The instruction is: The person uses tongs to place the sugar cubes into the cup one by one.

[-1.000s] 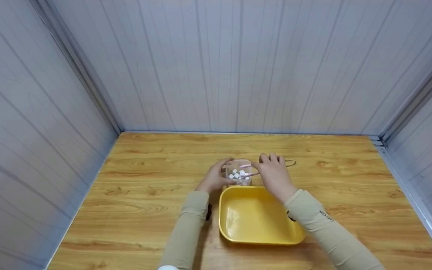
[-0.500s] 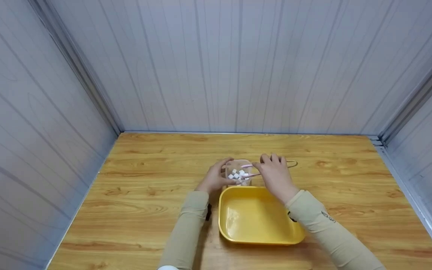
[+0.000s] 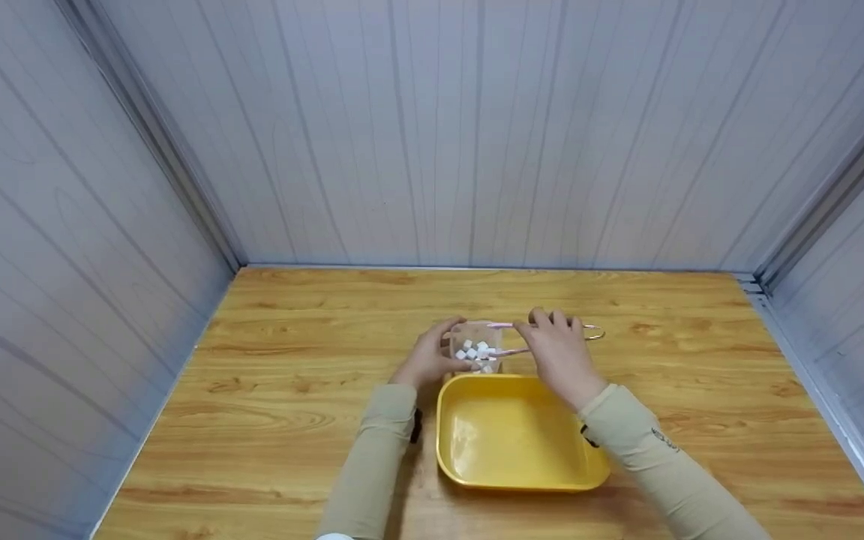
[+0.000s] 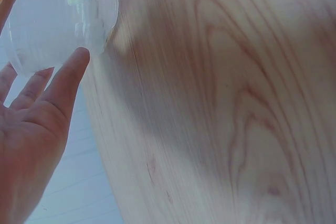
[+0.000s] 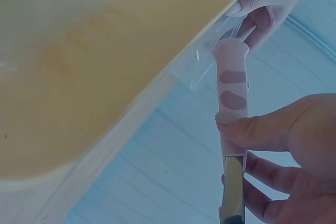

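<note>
My left hand (image 3: 429, 354) holds a small clear plastic box (image 3: 465, 333) from its left side, thumb at the near wall and fingers at the far wall. Several white cubes (image 3: 471, 353) lie inside it. With my right hand (image 3: 561, 355) I grip tongs (image 3: 511, 352) with pale pink arms and a gold metal bend. The tong arms are spread, their tips over the box. In the right wrist view, my thumb presses one pink arm of the tongs (image 5: 232, 90), which has darker spots. The box wall (image 4: 50, 24) meets my fingertips in the left wrist view.
A yellow rectangular basin (image 3: 514, 442) stands just in front of the box, under my right forearm. The wooden table (image 3: 289, 390) extends around it. Pale panel walls (image 3: 432, 135) enclose the table at the back and both sides.
My right hand has shifted slightly to the right with the tongs, and their arms have spread wider. The left hand and the box have stayed in place.
</note>
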A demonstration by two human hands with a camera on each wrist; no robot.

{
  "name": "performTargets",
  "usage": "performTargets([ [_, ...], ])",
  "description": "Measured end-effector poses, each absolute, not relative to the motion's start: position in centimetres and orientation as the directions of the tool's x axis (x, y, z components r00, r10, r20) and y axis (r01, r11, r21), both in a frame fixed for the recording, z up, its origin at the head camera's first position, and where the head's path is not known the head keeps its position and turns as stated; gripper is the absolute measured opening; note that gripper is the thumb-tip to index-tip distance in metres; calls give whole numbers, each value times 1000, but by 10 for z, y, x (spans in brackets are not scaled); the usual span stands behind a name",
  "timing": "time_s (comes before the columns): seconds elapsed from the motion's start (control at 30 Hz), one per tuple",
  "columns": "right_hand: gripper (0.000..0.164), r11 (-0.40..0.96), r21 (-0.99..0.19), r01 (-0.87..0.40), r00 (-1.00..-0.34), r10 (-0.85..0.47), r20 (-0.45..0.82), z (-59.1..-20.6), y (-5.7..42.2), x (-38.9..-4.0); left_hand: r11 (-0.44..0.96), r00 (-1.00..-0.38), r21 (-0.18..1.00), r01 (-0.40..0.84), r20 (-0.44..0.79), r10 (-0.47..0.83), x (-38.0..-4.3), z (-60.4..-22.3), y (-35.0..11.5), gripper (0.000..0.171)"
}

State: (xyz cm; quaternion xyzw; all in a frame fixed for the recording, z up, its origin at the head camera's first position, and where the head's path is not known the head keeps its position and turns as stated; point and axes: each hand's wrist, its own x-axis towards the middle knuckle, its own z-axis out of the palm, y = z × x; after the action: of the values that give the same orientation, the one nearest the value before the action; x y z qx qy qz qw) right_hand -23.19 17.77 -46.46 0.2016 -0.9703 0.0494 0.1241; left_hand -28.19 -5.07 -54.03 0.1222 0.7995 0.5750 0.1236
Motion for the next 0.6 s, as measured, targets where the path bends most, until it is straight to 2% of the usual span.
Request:
performTargets([
  [0.23,46,920,-48,-389,-883,-357,305,-465,190,-231,277,-937,958,76,-27,349,-282,-541,-51,82],
  [0.6,50,936,-106,-336,-906,-290,308,-472,225,-228,292,-938,954,66,-40,344,-282,-541,-51,82],
])
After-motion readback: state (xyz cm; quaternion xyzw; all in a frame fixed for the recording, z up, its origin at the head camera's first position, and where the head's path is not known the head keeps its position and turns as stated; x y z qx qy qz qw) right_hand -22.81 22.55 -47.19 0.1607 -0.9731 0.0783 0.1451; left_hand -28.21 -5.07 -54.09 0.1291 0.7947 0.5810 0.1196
